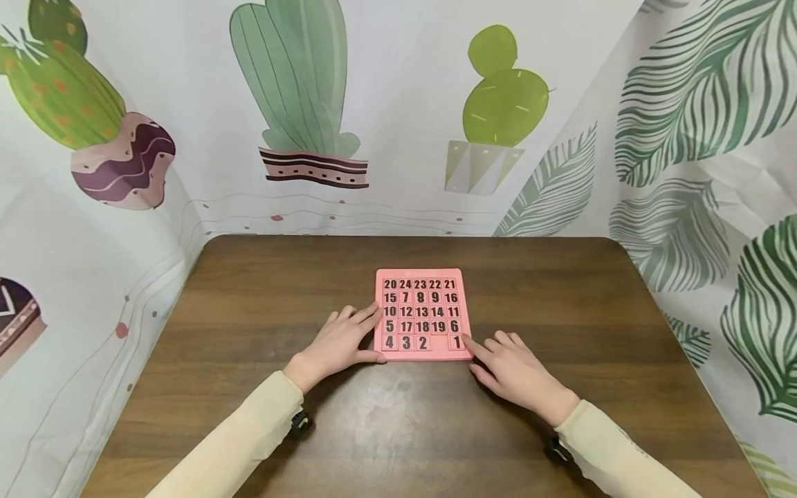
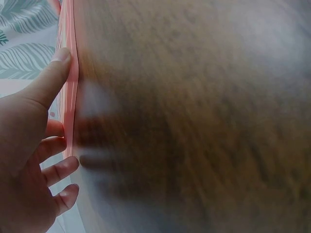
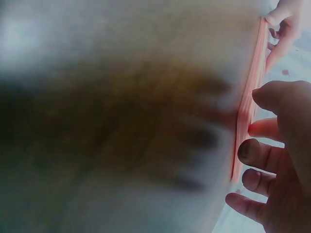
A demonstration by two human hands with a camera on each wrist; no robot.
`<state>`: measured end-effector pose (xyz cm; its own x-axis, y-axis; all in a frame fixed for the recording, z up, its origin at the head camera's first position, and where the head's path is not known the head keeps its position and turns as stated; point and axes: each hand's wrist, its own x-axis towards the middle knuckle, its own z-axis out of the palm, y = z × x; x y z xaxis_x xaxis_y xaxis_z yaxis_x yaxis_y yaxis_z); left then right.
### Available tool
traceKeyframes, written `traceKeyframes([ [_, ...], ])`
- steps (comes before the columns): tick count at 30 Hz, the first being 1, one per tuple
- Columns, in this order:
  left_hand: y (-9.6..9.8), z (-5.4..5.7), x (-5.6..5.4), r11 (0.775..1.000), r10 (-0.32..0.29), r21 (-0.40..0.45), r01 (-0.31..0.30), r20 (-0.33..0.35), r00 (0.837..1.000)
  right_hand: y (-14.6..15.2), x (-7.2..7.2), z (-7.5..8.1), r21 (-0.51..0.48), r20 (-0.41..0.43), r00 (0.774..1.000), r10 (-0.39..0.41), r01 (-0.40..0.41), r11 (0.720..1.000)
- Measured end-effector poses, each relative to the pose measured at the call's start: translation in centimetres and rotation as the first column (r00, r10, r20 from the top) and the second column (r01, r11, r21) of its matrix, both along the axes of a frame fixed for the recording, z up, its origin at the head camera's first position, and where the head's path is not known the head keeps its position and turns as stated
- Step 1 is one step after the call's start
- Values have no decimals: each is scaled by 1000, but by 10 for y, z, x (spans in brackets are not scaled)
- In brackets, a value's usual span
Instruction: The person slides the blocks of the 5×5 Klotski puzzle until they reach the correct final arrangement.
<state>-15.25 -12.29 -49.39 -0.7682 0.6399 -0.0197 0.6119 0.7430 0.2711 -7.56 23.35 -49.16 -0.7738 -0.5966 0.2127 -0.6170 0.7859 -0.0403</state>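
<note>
A pink number slide puzzle (image 1: pixel 418 274) lies flat on the table, its tiles printed with black numbers. Its bottom row reads 4, 3, 2, then a gap, then the 1 tile (image 1: pixel 457 342) at the right end. My left hand (image 1: pixel 336 346) rests at the puzzle's left side, thumb at the near corner and index finger along the edge. At the near right corner is my right hand (image 1: pixel 517 370), its extended index finger touching the 1 tile's right side. Both wrist views show the puzzle edge-on as a thin pink strip, with the numbers hidden.
The dark wooden table (image 1: pixel 268 277) extends around the puzzle on all sides. Behind and beside it hangs a white cloth (image 1: pixel 398 138) printed with cacti and leaves. Each sleeve cuff has a small dark device (image 1: pixel 301 423) strapped near it.
</note>
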Motion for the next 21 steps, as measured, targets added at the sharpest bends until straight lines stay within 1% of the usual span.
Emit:
traceKeyframes([
  [4, 0, 1, 0, 1000, -3, 2, 3, -14, 1000, -1, 0, -3, 7, -9, 1000, 9, -9, 1000],
  [8, 0, 2, 0, 1000, -4, -5, 4, -13, 1000, -8, 0, -3, 19, -17, 999, 27, -27, 999],
  [16, 1, 4, 2, 1000, -7, -4, 7, -15, 1000, -28, -4, -2, 10, -51, 996, 70, -69, 998],
  [19, 1, 4, 2, 1000, -7, -5, 7, -13, 1000, -32, -4, 0, 11, -56, 996, 73, -73, 997],
  [21, 1, 4, 2, 1000, -6, -4, 6, -11, 1000, -31, -5, 2, 13, -44, 997, 65, -64, 998],
])
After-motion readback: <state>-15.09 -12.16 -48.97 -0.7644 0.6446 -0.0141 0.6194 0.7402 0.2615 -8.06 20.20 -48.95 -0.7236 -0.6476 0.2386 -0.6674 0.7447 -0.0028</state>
